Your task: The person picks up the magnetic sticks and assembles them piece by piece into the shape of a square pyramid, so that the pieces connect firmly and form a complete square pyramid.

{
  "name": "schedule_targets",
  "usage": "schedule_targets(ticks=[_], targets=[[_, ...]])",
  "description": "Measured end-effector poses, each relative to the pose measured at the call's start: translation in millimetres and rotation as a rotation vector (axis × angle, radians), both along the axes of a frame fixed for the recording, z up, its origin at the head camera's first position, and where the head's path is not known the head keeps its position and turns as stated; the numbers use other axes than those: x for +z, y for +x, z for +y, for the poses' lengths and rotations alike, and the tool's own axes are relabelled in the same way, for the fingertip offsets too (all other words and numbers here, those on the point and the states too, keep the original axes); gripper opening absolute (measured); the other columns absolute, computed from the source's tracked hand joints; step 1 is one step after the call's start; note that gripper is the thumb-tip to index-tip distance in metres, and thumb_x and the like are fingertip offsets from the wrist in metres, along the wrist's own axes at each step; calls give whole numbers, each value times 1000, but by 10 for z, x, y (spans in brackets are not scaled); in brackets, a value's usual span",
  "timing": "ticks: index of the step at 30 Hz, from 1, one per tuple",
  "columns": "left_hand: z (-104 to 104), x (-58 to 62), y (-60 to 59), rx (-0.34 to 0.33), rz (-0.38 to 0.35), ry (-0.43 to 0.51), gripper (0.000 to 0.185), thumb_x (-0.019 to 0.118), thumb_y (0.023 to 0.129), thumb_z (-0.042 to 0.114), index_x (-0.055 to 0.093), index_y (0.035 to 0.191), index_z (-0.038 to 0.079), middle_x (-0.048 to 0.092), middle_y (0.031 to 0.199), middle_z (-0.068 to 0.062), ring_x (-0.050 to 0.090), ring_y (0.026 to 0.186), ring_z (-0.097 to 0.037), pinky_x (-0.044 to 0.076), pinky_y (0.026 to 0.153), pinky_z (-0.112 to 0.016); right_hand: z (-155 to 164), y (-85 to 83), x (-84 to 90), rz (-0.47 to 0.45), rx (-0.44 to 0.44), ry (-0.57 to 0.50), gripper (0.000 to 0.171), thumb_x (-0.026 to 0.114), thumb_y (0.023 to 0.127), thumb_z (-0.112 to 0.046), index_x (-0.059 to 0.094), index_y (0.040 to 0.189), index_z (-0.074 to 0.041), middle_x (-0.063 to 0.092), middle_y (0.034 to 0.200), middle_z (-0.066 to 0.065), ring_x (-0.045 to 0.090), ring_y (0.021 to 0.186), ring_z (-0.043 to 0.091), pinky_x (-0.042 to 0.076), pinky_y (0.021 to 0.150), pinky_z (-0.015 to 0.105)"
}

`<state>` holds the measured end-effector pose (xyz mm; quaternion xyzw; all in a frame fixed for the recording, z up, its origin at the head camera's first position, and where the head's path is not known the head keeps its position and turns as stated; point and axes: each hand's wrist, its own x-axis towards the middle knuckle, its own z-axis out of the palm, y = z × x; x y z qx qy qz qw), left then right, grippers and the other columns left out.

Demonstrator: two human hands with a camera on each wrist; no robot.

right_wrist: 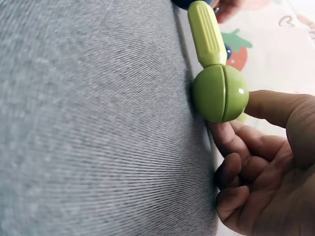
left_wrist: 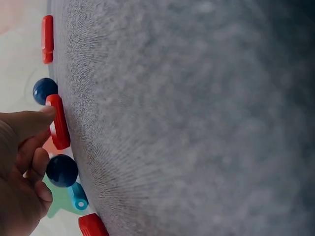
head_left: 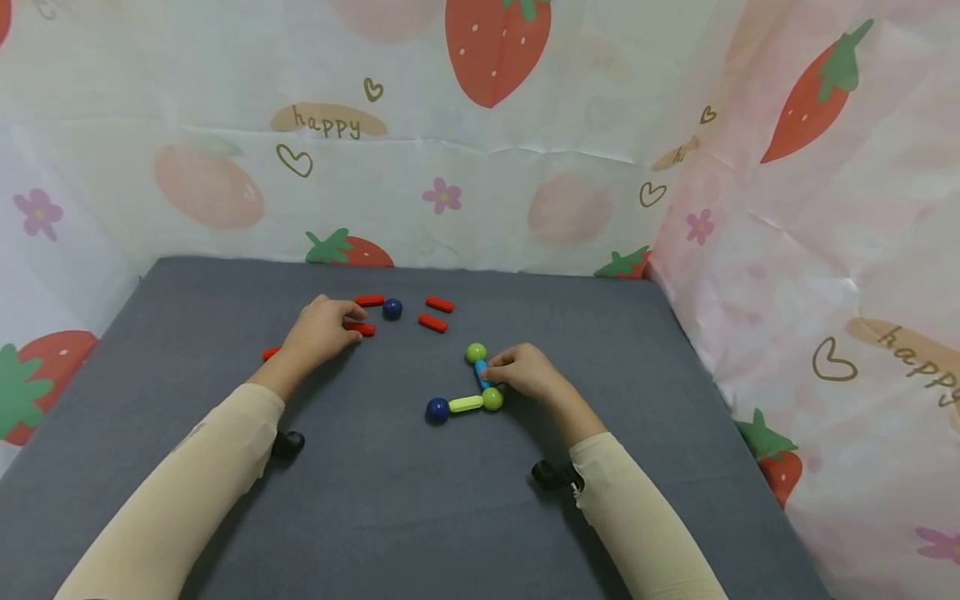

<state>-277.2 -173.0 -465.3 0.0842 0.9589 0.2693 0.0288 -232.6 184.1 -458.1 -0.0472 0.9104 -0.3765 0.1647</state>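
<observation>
Midway through assembly, right hand (head_left: 528, 371) pinches the blue rod (head_left: 482, 374) between green balls; left hand (head_left: 324, 327) grips a red rod (head_left: 362, 328), likely joining next.

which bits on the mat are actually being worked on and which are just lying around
In hand:
- right hand holds the blue rod, joined to two green balls, a green rod and a blue ball
- left hand touches a red rod

Lying about:
- loose blue ball
- other red rods
- strawberry backdrop
</observation>
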Motion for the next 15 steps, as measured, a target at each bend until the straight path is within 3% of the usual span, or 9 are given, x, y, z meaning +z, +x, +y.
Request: schedule_targets(ticks=[15], targets=[[57, 18, -46, -43, 72, -95, 25, 74, 94, 12, 74, 119, 9, 71, 115, -13, 50, 112, -34, 38, 101, -53, 22, 6, -66, 34, -14, -30, 25, 76, 92, -34, 82, 102, -12, 74, 110, 4, 62, 90, 17, 49, 75, 31]])
